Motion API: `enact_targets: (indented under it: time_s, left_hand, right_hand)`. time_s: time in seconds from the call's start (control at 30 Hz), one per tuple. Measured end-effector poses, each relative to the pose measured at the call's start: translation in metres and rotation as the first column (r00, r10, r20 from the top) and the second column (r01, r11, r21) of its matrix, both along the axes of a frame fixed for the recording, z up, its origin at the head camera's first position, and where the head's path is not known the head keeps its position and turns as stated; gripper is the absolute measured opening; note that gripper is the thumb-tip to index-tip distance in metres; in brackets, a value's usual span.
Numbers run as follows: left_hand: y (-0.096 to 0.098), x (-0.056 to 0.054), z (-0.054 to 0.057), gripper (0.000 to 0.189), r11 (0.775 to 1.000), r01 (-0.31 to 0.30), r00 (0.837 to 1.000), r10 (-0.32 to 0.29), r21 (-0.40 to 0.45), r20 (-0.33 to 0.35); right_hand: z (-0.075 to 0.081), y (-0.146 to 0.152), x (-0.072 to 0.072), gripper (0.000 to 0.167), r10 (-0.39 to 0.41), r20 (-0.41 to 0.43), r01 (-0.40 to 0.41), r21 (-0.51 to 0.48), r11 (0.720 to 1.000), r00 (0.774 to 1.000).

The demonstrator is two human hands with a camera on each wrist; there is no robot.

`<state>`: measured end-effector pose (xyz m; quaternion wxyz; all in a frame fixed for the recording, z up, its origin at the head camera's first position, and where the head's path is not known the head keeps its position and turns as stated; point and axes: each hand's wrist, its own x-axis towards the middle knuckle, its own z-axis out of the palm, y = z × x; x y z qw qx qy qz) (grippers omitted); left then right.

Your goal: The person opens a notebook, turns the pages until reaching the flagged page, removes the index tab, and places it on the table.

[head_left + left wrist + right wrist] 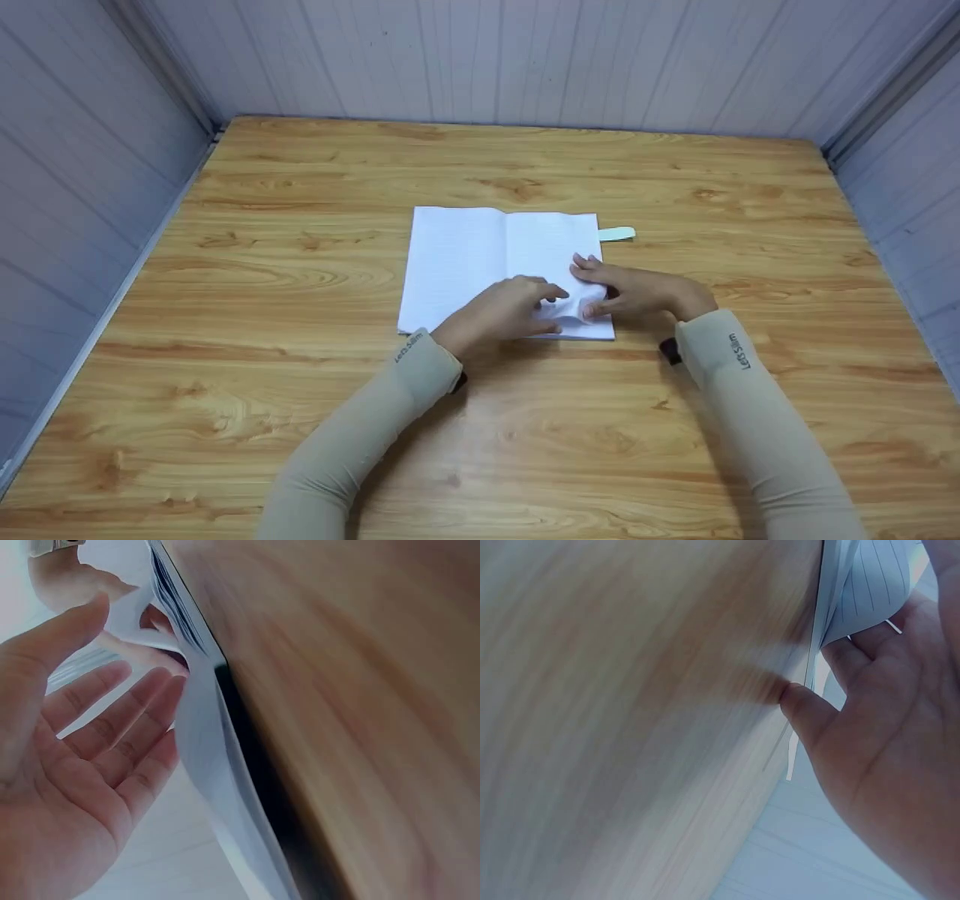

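An open notebook [455, 262] with white lined pages lies on the wooden table. My right hand [637, 291] is at its right edge. Between its thumb and fingers the lower part of the right page is buckled up, and the hand appears to pinch it. In the right wrist view that lined page [870, 585] curls up by the fingers. My left hand [506, 311] hovers over the notebook's lower middle, its fingers [135, 735] loosely bent and holding nothing. How far they stand from the page is hard to judge.
A pale green strip [617, 234] sticks out from the notebook's right side. The wooden table [300, 247] meets white panelled walls [480, 60] at the back and both sides. Beige sleeves [367, 420] cover both forearms.
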<state>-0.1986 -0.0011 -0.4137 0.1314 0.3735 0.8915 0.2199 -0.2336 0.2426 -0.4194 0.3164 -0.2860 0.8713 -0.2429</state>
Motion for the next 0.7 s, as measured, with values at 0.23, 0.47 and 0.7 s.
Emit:
enact_targets:
  time_s: [0.23, 0.47, 0.7]
  left_hand:
    - [0.01, 0.0, 0.001, 0.042, 1.0, -0.019, 1.0, 0.019, 0.008, 0.01]
    - [0.014, -0.003, 0.001, 0.034, 0.999, -0.021, 1.0, 0.02, 0.044, 0.014]
    - [0.013, -0.005, 0.0, 0.031, 0.997, -0.016, 1.0, 0.015, 0.079, 0.008]
  right_hand:
    - [0.0, -0.001, 0.0, 0.084, 0.005, 0.003, -0.005, 0.002, 1.0, 1.0]
    - [0.003, 0.0, 0.0, 0.083, 0.001, 0.008, -0.001, 0.011, 1.0, 1.0]
    - [0.004, -0.001, -0.001, 0.084, -0.012, -0.01, 0.012, 0.008, 1.0, 1.0]
